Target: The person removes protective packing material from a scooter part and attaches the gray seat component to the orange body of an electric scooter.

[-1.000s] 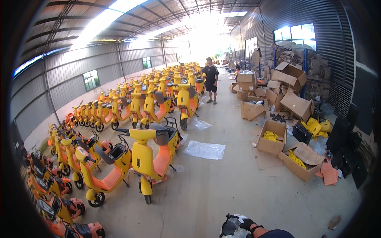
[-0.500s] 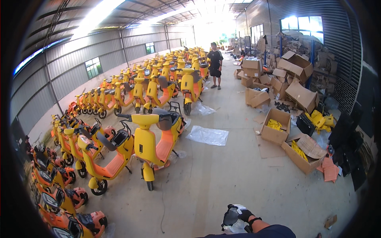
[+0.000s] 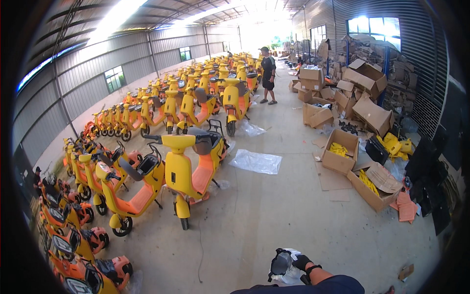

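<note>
Low in the view, my right hand [image 3: 300, 262] wears a black glove and has a black band at the wrist. It is closed on the edge of a bundle with a rounded grey middle, black edges and white wrapping [image 3: 282, 264]; what kind of thing this is I cannot make out. Bare floor lies around the bundle. My left hand is out of sight. Ahead and to the left stands the nearest scooter [image 3: 179, 169], yellow with an orange footboard, well out of reach of the hand.
Rows of yellow and orange scooters [image 3: 131, 193] fill the left side. A clear plastic sheet [image 3: 256, 161] lies on the floor. Open cartons [image 3: 339, 149] and yellow parts [image 3: 394, 147] crowd the right. A person in dark clothes [image 3: 268, 76] stands farther back.
My right hand and the bundle have shifted slightly left and up, and more of the grey part faces me. The person farther back has turned and changed stance.
</note>
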A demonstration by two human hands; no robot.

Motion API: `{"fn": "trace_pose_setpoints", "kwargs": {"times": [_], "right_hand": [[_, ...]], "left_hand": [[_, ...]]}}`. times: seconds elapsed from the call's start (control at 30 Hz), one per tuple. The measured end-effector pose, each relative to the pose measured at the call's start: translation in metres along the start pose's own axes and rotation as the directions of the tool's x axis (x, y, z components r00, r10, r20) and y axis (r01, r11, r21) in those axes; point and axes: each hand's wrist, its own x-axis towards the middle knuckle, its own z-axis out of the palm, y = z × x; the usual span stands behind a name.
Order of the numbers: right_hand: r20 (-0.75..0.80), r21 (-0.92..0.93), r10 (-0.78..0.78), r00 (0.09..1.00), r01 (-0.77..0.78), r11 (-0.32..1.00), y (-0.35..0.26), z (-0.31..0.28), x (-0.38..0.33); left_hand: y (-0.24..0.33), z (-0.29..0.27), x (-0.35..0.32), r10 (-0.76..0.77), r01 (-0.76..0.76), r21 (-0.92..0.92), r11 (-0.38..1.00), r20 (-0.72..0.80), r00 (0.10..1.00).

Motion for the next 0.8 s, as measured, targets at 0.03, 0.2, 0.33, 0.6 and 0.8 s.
{"fn": "trace_pose_setpoints", "kwargs": {"times": [0.03,0.2,0.33,0.6,0.8], "right_hand": [[-0.003,0.005,-0.036,0.999,0.036,0.999,-0.001,0.004,0.004],[-0.069,-0.051,0.02,0.997,-0.024,0.998,0.027,-0.005,-0.003],[0.028,0.047,-0.004,1.0,0.003,0.999,0.006,-0.026,-0.013],[0.027,0.115,0.024,0.999,-0.027,0.993,0.096,0.039,-0.019],[0.246,0.14,0.052,0.968,-0.089,0.986,0.08,0.014,-0.043]], "left_hand": [[-0.002,-0.007,-0.004,-0.004,0.004,0.002,1.0,-0.016,1.0],[-0.005,0.009,-0.005,0.015,-0.015,0.007,1.0,0.016,1.0],[-0.029,-0.008,-0.022,0.001,-0.001,0.029,1.0,-0.022,1.0],[-0.203,-0.051,-0.136,0.075,-0.056,0.153,0.987,-0.119,0.99],[-0.191,-0.079,-0.278,-0.282,0.314,0.009,0.949,-0.417,0.864]]}}
